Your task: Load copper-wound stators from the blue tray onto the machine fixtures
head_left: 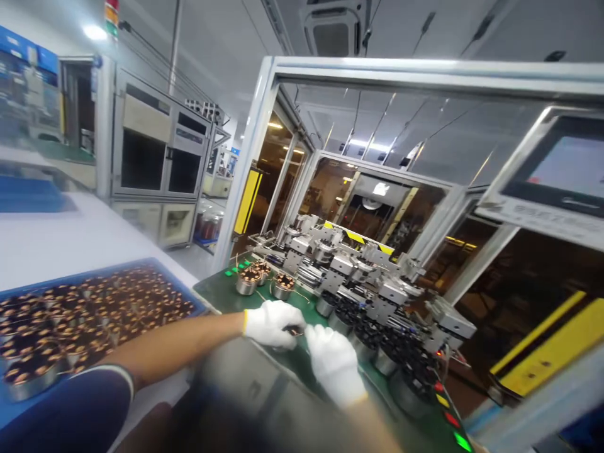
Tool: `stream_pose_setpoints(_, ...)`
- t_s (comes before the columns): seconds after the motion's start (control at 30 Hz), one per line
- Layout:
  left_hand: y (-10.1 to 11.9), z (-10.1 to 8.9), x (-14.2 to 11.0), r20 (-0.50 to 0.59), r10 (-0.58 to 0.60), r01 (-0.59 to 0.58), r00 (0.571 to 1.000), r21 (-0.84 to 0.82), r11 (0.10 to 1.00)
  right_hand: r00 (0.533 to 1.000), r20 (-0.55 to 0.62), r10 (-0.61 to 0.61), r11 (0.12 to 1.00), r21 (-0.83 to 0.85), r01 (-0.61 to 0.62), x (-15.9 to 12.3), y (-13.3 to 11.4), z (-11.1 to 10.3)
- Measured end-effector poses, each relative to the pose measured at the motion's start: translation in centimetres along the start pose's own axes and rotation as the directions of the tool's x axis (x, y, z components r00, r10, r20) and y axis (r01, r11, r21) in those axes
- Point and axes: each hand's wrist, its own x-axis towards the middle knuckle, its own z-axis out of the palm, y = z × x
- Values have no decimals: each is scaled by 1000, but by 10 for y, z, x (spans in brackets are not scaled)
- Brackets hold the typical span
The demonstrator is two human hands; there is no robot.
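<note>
Well, my left hand (270, 323) and right hand (334, 363), both in white knit gloves with yellow cuffs (278, 321), are closed together on a small dark part (294, 330), pinching it between them, though I cannot tell which grips it more firmly. It sits right between my hands, above the green tabletop (221, 286). It should be light and stiff, but it looks small enough to slip, so its edges, taken with the fingertips, seem the best hold. Beyond my hands stand three copper-wound coils in silver metal cups (257, 280) and a grey metal fixture machine (340, 267). Off to my left, a blue plastic tray (189, 290) holds many more copper coils (94, 314).
</note>
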Motion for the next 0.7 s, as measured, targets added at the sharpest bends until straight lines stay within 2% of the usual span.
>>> stream_pose_setpoints(0.1,-4,1,1,1,53,-53,999,58,997,1000,-4,-23,999,-47,23,6,1,-1)
stream_pose_setpoints(0.2,-7,2,0,-6,88,-87,996,66,994,997,-71,27,997,-75,-32,2,-1,-21)
stream_pose_setpoints(0.3,-8,3,-1,-19,54,-52,998,73,996,957,-253,140,987,112,-115,-12,-14,-52)
stream_pose_setpoints(0.37,-8,3,-2,-11,35,-34,999,74,997,948,-271,170,968,226,-109,-22,-31,-68)
stream_pose_setpoints(0.43,-8,2,-2,-9,34,-33,999,76,997,952,-193,237,964,172,-205,-27,-51,-69)
stream_pose_setpoints(0.47,-7,2,-3,-14,35,-34,999,76,997,951,-114,288,955,111,-276,-27,-59,-64)
stream_pose_setpoints(0.53,-6,1,-3,-24,32,-30,999,74,997,913,87,398,916,26,-401,-24,-67,-48)
stream_pose_setpoints(0.6,-6,0,-3,-18,25,-23,1000,66,998,881,267,390,908,50,-417,-18,-67,-28)
stream_pose_setpoints(0.63,-6,0,-3,-11,21,-21,1000,61,998,881,308,359,913,80,-400,-16,-64,-20)
stream_pose_setpoints(0.7,-6,0,-2,2,24,-24,1000,49,999,906,317,282,934,126,-334,-13,-57,-7)
